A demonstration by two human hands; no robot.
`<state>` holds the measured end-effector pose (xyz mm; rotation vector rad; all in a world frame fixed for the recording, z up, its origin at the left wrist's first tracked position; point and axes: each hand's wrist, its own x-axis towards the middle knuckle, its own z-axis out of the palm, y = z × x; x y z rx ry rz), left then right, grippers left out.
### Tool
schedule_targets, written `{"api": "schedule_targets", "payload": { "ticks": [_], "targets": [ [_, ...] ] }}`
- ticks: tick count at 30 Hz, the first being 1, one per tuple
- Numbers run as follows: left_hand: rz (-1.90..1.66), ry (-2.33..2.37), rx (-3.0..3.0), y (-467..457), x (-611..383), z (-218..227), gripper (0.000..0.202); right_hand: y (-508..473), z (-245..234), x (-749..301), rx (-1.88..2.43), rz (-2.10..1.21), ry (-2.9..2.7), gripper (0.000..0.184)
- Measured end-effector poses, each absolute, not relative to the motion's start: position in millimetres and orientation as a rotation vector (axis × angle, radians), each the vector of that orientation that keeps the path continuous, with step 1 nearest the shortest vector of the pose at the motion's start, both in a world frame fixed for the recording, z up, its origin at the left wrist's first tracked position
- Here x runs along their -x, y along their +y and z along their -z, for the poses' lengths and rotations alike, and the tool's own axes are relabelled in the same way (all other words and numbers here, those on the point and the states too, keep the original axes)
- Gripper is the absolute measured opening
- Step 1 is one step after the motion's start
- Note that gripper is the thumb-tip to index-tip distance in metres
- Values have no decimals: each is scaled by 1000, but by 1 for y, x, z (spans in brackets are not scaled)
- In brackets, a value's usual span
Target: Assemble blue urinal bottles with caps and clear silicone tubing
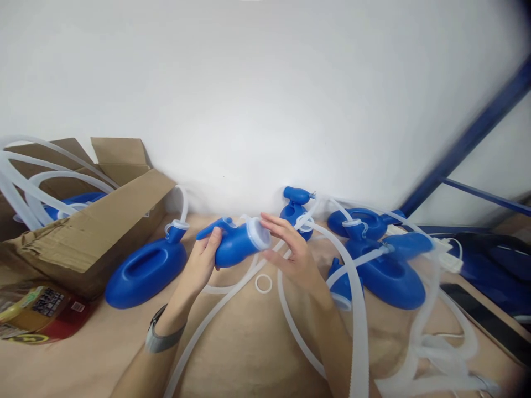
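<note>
My left hand (206,254) is closed around a blue plastic urinal cup (234,247), with the thumb on its near side. The cup lies tilted, its wide mouth with a translucent white rim (259,234) facing right. At that rim is my right hand (296,257), fingers stretched out and apart. Its fingertips are at the rim's edge; whether they press on it I cannot tell. Below the cup, a white ring (263,283) lies flat on the table. To the left stands a blue urinal bottle (146,272) with a hose in its neck.
An open cardboard box (120,221) with hoses stands left, beside a bottle of red liquid (45,312). Several blue bottles (390,273) and translucent hoses (360,320) cover the right side. A phone (489,318) lies far right, near a blue metal frame (468,132).
</note>
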<state>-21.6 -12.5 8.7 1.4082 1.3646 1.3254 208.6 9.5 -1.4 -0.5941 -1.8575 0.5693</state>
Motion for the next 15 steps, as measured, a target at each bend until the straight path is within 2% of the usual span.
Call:
{"api": "schedule_targets", "payload": {
  "ticks": [4,8,12,15],
  "targets": [
    [-1154,1368,-1391,-10,25,-5,82,7,3,-207,503,-534,-1824,64],
    [-1061,1355,-1586,-12,21,-3,67,9,7,-194,553,-792,-1499,79],
    [-1016,1309,-1850,-20,8,-5,53,17,14,-174,662,-1125,-1220,79],
    [-1067,1423,-1910,-25,2,-4,50,16,15,-166,698,-1208,-1139,76]
  ]
}}
